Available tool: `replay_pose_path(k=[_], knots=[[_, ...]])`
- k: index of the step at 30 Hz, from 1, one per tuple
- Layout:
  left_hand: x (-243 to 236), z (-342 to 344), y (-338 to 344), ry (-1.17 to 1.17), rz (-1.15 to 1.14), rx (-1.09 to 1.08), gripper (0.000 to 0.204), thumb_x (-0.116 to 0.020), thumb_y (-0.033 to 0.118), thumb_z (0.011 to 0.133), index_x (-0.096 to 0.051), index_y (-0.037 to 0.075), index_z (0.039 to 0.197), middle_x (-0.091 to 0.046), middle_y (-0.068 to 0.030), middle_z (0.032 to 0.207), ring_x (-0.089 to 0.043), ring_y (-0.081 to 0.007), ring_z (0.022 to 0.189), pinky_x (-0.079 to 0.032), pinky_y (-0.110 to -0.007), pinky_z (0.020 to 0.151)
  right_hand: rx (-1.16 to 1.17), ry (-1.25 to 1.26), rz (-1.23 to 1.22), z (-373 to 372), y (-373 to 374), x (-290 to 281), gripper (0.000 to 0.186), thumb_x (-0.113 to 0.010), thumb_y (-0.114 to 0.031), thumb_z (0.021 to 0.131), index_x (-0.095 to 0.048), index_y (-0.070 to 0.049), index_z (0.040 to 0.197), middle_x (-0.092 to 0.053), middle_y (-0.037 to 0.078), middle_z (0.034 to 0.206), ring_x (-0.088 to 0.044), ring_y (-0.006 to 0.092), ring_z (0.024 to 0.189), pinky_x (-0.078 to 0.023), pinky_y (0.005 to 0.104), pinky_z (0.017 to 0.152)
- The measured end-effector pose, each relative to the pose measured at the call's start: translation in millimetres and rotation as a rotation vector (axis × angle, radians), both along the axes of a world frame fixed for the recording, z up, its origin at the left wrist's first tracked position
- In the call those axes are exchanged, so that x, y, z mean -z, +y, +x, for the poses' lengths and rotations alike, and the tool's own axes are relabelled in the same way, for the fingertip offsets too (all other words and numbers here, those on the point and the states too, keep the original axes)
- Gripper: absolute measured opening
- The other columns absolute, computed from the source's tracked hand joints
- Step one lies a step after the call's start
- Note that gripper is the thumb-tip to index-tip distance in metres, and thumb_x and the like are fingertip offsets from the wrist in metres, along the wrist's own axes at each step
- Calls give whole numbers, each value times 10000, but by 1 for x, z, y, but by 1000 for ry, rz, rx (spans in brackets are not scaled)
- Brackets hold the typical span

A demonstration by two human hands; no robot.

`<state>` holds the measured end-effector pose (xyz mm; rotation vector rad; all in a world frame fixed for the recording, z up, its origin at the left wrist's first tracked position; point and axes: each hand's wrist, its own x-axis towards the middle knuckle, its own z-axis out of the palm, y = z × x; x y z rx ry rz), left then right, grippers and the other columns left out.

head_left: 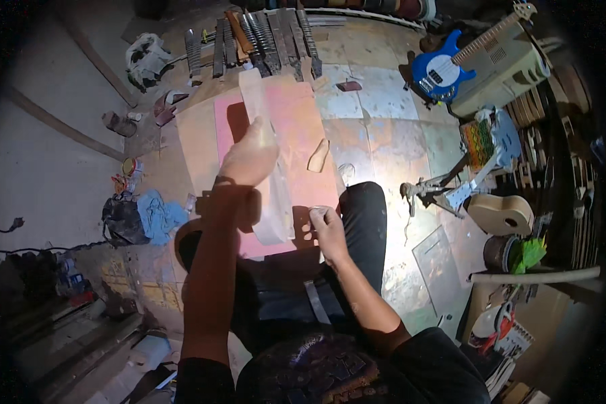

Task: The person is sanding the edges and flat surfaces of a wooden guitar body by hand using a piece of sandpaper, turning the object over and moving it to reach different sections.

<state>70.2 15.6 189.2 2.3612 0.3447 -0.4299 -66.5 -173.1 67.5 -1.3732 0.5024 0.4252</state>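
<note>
Your dark shirt (316, 370) lies closest. Beyond it, your right hand (330, 232) is at the near right corner of the pink board (296, 111), fingers curled (how tightly, or on what, cannot be told). Your left hand (251, 155) is closed around a long pale strip (278, 202) near its middle, the lower end by the board's near edge. Bare board separates strip from a tapered tan piece (318, 156) near the right edge. Dark slats (273, 40) lie past the far edge.
</note>
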Motion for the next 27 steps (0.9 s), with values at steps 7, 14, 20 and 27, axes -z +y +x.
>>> replay_pose_path(k=[7,14,20,27], knots=[[11,1,12,-45,-41,-79,719,-622,256,832,-444,111,1514,-708,-206,1144,-682,-289,1100,-471,-367,1013,3,-272,-196,-42,33,56,198,-664,-157,996,-606,14,1077,-676,81,894,-653,165,765,-530,313,717],[50,8,31,-100,-211,-68,828,-591,189,847,-295,85,1614,-695,-151,996,-660,-207,916,-494,-303,926,-30,-330,-369,-34,43,61,213,-704,-170,965,-627,21,1015,-686,132,892,-642,199,799,-519,340,756],[54,3,48,-46,-253,-75,862,-608,279,791,-329,270,1606,-620,-297,1327,-596,-418,1251,-424,-417,1089,-24,-361,-327,-49,51,61,179,-705,-123,972,-572,-16,918,-564,7,791,-514,95,754,-470,284,694],[39,-5,49,9,-378,-121,832,-596,271,807,-344,266,1600,-625,-275,1342,-584,-411,1279,-401,-407,1116,27,-375,-346,-50,59,78,200,-729,-92,942,-560,1,889,-578,76,822,-546,156,776,-473,317,726]])
